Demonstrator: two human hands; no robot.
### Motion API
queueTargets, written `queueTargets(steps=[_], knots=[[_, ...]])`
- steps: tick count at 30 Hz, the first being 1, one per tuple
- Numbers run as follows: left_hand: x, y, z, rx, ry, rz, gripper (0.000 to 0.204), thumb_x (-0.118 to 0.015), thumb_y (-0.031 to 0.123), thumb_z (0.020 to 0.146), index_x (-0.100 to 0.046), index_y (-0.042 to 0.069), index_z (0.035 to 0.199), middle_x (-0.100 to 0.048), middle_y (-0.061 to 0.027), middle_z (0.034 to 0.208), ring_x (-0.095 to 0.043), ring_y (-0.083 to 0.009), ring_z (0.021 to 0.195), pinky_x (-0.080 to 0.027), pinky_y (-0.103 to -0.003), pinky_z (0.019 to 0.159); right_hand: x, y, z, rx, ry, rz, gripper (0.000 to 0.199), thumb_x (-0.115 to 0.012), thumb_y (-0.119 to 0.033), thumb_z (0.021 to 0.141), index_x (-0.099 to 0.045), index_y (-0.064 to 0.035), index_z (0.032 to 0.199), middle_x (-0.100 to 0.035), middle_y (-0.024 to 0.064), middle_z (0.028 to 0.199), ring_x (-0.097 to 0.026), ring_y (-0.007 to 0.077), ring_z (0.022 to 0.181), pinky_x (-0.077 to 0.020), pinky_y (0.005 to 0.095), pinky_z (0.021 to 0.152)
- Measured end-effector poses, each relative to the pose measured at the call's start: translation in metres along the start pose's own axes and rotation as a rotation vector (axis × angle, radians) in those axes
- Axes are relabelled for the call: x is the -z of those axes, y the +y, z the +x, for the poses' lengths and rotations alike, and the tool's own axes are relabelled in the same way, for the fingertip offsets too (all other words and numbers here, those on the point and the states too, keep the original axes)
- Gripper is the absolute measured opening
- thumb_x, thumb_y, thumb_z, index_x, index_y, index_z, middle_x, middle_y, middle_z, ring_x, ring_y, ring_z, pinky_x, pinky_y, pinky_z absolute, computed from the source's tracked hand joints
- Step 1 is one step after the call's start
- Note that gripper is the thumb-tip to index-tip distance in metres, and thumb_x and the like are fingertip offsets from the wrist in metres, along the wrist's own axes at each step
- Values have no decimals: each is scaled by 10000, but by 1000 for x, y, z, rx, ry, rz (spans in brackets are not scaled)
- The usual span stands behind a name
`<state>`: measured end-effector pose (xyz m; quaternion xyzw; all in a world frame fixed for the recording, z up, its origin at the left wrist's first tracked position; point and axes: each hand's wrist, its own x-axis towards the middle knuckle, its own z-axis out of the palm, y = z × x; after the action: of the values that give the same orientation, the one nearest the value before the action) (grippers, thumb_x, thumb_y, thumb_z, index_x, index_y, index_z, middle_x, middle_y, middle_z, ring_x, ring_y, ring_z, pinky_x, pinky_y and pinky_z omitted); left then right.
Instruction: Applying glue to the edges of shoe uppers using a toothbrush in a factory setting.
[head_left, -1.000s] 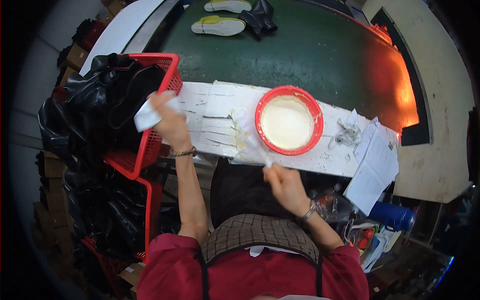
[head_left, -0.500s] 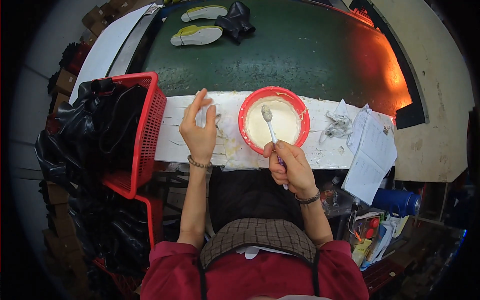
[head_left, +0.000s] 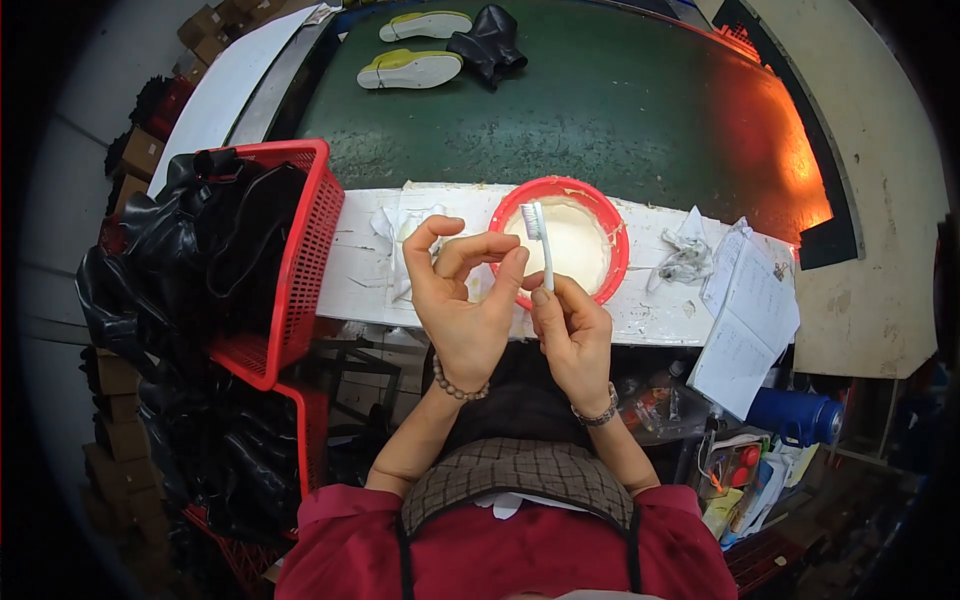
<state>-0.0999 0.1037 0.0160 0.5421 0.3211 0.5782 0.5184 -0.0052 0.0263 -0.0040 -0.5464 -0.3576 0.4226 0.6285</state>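
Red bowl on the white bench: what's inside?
A pale cream-coloured substance fills the middle of the red bowl. The toothbrush, right hand and left hand cover parts of the view; anything beneath its surface is hidden.

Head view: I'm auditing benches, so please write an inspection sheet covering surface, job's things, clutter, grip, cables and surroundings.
Surface: white board, scuffed and specked; green tabletop beyond.
Job's things: toothbrush, its head seen against the red bowl of cream-coloured material.
Clutter: crumpled white wad; papers overhanging the board's near edge.
Grip: right hand holds the toothbrush; left hand, fingers bent, is close to its head, contact unclear.
Cables: nothing clearly seen.
Surroundings: red basket of shiny black items at left; two yellow-and-white shoes on the green tabletop; blue flask at right.
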Motion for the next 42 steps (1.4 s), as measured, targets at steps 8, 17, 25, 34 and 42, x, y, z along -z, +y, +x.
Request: queueTargets(steps=[8, 17, 25, 34, 42], knots=[[-6, 0, 6, -112, 29, 275, 468, -730, -88, 856, -387, 16, 1157, -720, -137, 964, -695, -145, 851, -557, -247, 766, -6, 6, 0, 147, 103, -240, 174, -625, -71, 994, -672, 13, 1138, -589, 58, 679, -518, 84, 592, -420, 252, 536], [0, -2, 29, -118, -31, 515, 398, -703, -92, 814, -423, 24, 1071, -680, -93, 868, -624, -95, 721, -537, -227, 691, -10, 11, 8, 487, 190, -737, 248, -669, -44, 936, -637, 45, 1166, -676, 192, 850, -662, 336, 675, -493, 400, 561], [35, -34, 52, -345, 166, 579, 137, -545, -67, 876, -484, 18, 964, -542, -16, 779, -474, -61, 647, -425, -227, 586, 25, 11, 7, 128, 140, -334, 203, -628, -91, 997, -662, 51, 1138, -603, 44, 687, -577, 113, 573, -420, 288, 501], [8, 10, 50, -175, -263, 412, 123, -589, 98, 988, -663, 5, 1022, -543, 11, 698, -466, -49, 630, -378, -230, 567, 56, -4, 6, -244, -268, 359, 384, -424, -246, 1109, -630, 60, 1215, -484, -31, 630, -315, 1, 453, -233, 179, 390], [13, 17, 66, -517, -465, 774, 158, -761, 101, 805, -738, 71, 958, -664, -17, 767, -575, -209, 707, -420, -349, 689, 44, -10, 1, -82, -136, -79, 275, -522, -193, 1070, -708, 0, 1133, -534, -37, 613, -419, 16, 515, -322, 203, 473]])
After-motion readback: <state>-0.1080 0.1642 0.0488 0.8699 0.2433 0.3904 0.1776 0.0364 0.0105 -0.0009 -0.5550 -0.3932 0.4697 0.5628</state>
